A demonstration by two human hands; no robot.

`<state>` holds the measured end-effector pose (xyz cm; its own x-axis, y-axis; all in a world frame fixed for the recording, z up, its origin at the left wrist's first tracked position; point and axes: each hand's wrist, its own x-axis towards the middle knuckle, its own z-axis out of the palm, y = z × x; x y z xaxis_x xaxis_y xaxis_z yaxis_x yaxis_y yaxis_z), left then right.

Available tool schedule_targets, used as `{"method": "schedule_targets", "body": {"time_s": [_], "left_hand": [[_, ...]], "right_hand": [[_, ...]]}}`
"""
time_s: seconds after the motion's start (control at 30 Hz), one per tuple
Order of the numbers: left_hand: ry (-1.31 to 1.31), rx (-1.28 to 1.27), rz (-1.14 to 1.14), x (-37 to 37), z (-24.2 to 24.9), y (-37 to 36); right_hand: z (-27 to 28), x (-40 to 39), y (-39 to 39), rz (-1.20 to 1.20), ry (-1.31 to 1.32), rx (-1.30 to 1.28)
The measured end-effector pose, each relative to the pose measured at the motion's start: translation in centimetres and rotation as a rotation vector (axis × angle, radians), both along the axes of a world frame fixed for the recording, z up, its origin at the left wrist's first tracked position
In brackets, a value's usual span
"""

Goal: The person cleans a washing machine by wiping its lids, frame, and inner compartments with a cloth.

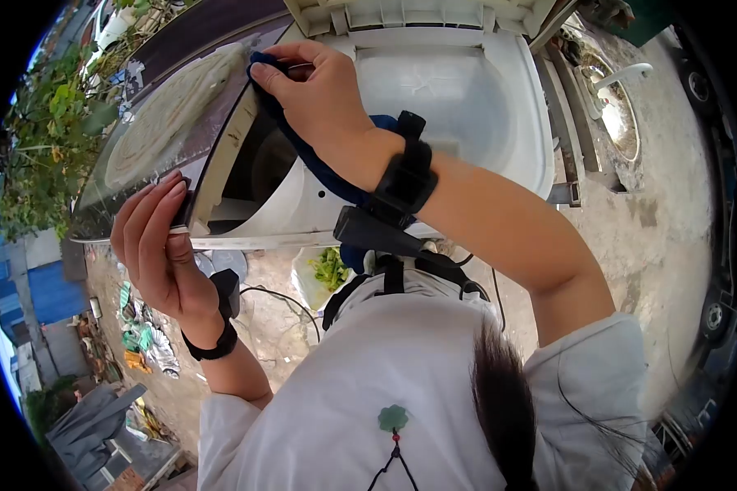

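My right hand (315, 90) is closed on a dark blue cloth (315, 164) at the upper edge of a raised dark lid (106, 196). The cloth hangs behind my wrist, and another dark blue part shows below the front rim. My left hand (160, 245) has its fingers curled around the lid's lower corner. A pale, swirled oval patch (176, 114) covers much of the lid. Below lies a white twin-tub washing machine (303, 209), with a dark opening (262, 159) under the lid. A wide, pale tub (434, 90) is on the right; its depth is hard to tell.
A white cover (426, 12) stands raised at the back. A basin with a faucet (622, 78) is at the right. Leafy greens (329, 268) lie in a pale container below the machine. Plants (49, 147) grow at the left, and a cable (291, 303) crosses the ground.
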<state>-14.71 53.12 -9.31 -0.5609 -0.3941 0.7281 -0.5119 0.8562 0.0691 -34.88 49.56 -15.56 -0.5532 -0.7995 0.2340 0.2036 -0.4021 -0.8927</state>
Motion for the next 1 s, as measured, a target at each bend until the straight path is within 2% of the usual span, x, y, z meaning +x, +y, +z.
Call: {"method": "schedule_targets", "body": {"time_s": [0.07, 0.13, 0.17, 0.2, 0.27, 0.4, 0.47, 0.57, 0.6, 0.63, 0.77, 0.8, 0.87, 1.0], "left_hand": [[-0.024, -0.006, 0.002, -0.3, 0.8, -0.5], [-0.058, 0.018, 0.026, -0.3, 1.3, -0.6], [-0.056, 0.026, 0.031, -0.7, 1.4, -0.4], [-0.056, 0.032, 0.034, -0.9, 1.4, -0.3], [-0.077, 0.042, 0.035, -0.8, 1.5, -0.4], [-0.101, 0.035, 0.039, -0.5, 1.2, -0.3], [-0.108, 0.027, 0.035, -0.3, 1.0, -0.2], [-0.097, 0.035, 0.035, -0.3, 0.5, 0.1], [-0.089, 0.040, 0.036, -0.3, 0.5, 0.0], [-0.079, 0.042, 0.035, -0.4, 0.5, 0.0], [-0.067, 0.010, 0.046, -0.9, 1.0, -0.3], [-0.071, 0.004, 0.043, -1.0, 1.2, -0.4], [-0.068, 0.004, 0.026, -1.2, 1.2, -0.4], [-0.068, 0.016, 0.037, -1.1, 1.0, 0.0]], "right_hand": [[-0.4, 1.2, -0.3, -0.025, -0.042, -0.024], [2.3, 3.8, 4.2, 0.045, -0.081, -0.031], [3.3, 4.6, 6.4, 0.162, -0.100, -0.045], [3.3, 5.8, 7.3, 0.150, -0.130, -0.122], [3.0, 5.8, 7.6, 0.217, -0.204, -0.126], [0.2, 3.9, 2.7, 0.054, -0.195, 0.026], [-0.4, 2.9, 1.9, 0.099, -0.211, 0.059], [2.2, 6.3, 7.1, 0.172, -0.243, 0.095], [2.7, 7.3, 8.3, 0.179, -0.204, -0.029], [3.0, 7.2, 8.8, 0.239, -0.256, -0.030], [2.3, 5.2, 6.3, 0.289, -0.319, -0.006], [2.1, 4.5, 5.0, 0.256, -0.402, 0.044], [1.0, 3.4, 2.8, 0.151, -0.382, 0.145], [3.0, 6.1, 7.1, 0.235, -0.489, 0.189]]}}
